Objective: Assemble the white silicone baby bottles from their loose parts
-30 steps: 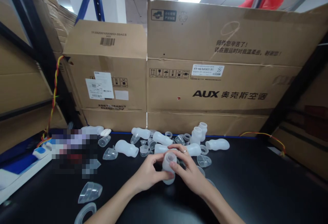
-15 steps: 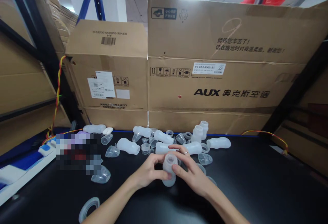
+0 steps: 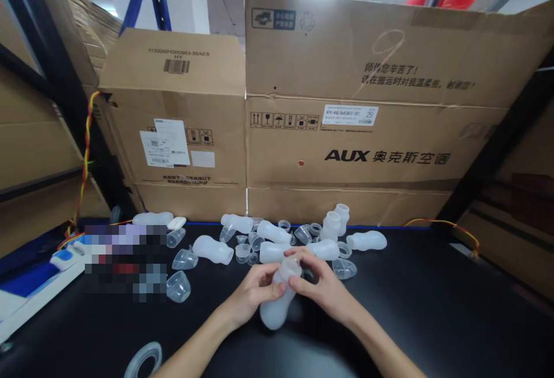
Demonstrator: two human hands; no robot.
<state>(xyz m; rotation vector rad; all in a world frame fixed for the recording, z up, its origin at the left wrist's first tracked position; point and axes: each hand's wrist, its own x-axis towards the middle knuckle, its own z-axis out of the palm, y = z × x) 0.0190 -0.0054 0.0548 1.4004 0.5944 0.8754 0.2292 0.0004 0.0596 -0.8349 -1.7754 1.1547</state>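
A translucent white bottle [image 3: 273, 313] with a wavy waist and an open neck is held between my two hands, above the black table. It tilts, its base toward the lower left and its neck toward the upper right. My left hand [image 3: 254, 288] grips its left side, thumb across the front. My right hand [image 3: 324, 281] grips near the neck, thumb on the front and fingers curled behind the rim. Just behind the hands lie similar white bottles [image 3: 273, 253] on their sides. A clear pointed cap [image 3: 344, 269] lies right of my right hand.
Two white bottles [image 3: 331, 226] stand at the back against a cardboard box [image 3: 389, 135]. Clear caps [image 3: 185, 259] and small rings [image 3: 243, 251] are scattered along the back of the table. A larger clear ring [image 3: 145, 359] lies near my left forearm. A white-edged tray [image 3: 52, 297] stands at left.
The bottle has tipped over from nearly end-on, so its base now swings lower left and more of its side shows. The fingers of my right hand have curled in around the neck.
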